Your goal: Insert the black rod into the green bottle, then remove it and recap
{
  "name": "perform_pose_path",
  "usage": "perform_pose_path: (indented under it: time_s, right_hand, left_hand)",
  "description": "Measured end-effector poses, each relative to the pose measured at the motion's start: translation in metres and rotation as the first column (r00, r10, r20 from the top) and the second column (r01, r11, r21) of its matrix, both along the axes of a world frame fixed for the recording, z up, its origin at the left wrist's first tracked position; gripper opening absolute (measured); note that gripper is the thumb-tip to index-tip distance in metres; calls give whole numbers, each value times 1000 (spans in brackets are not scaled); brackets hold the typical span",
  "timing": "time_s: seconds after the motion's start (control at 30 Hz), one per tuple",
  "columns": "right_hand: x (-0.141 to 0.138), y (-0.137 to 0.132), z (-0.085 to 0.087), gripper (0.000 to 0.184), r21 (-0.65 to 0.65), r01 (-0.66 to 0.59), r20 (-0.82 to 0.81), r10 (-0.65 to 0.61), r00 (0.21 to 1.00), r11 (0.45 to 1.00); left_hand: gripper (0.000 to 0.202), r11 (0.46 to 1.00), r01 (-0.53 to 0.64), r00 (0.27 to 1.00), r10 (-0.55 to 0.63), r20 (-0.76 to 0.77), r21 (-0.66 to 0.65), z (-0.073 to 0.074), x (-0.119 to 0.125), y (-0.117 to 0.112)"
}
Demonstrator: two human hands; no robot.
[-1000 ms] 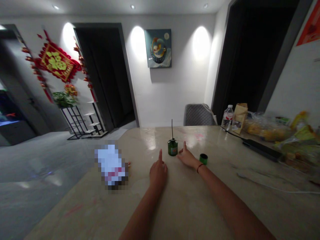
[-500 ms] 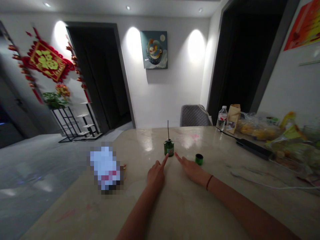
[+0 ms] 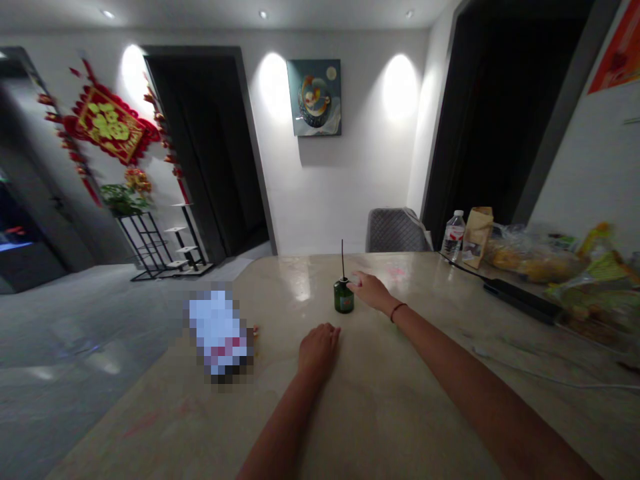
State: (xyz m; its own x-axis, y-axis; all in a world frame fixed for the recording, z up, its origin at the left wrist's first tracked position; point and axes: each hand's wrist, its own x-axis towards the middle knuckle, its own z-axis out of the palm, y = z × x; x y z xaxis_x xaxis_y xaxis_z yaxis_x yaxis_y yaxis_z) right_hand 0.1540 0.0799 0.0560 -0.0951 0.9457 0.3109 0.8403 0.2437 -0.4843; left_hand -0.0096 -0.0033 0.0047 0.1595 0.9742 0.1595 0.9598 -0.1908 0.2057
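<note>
Green bottle (image 3: 344,299) stands upright on the bench (image 3: 385,393), w/ thin stick (image 3: 343,257) rising from its neck. R hand (image 3: 371,291) has its fingers at the neck; cannot tell if they grip or only touch. L hand (image 3: 317,348) rests nearer, fingers curled, nothing seen in them. Main risk, prob.: sideways push so high tips the bottle, b/c L hand does not brace it.
</note>
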Motion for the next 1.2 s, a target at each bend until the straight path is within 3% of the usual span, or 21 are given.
perform_pose_path:
  time_s: [0.2,0.3,0.5,0.63,0.7,0.8,0.87,0.93,1.0,1.07,1.2]
  right_hand:
    - [-9,40,-3,27,-24,-97,-299,85,950,995]
    - [-7,46,-3,20,-5,-130,-329,121,936,992]
    - [8,36,25,33,240,-75,-462,182,868,968]
    - [31,15,40,40,287,22,-599,161,784,958]
    - [43,5,40,40,206,25,-625,111,773,978]
    - [61,-5,34,37,-92,-62,-560,0,829,994]
    - [71,-8,28,36,-285,-46,-402,-76,913,957]
    - [79,-11,22,39,-349,42,-161,-104,981,936]
    - [85,-15,16,42,-337,84,36,-77,996,938]
    - [89,-21,8,36,-350,57,127,-14,992,935]
    - [96,-28,-10,16,-588,19,179,107,978,809]
  left_hand:
    - [46,1000,-1,999,2,-42,10,1,0,-2]
    - [48,999,9,999,-7,-53,36,0,0,-2]
    - [48,999,-1,999,2,-43,36,0,0,-3]
    - [47,999,0,999,2,-41,43,0,0,-1]
    - [46,999,2,999,0,-39,49,-1,0,0]
    - [45,999,-6,999,8,-39,41,-2,0,1]
    - [45,999,-7,999,9,-40,42,-3,0,1]
    - [45,999,-3,999,5,-38,49,-3,0,1]
    - [46,999,-2,999,4,-35,45,-2,0,0]
    - [46,999,-2,999,3,-33,41,-1,0,0]
    - [45,999,-7,999,8,-32,40,1,0,-1]
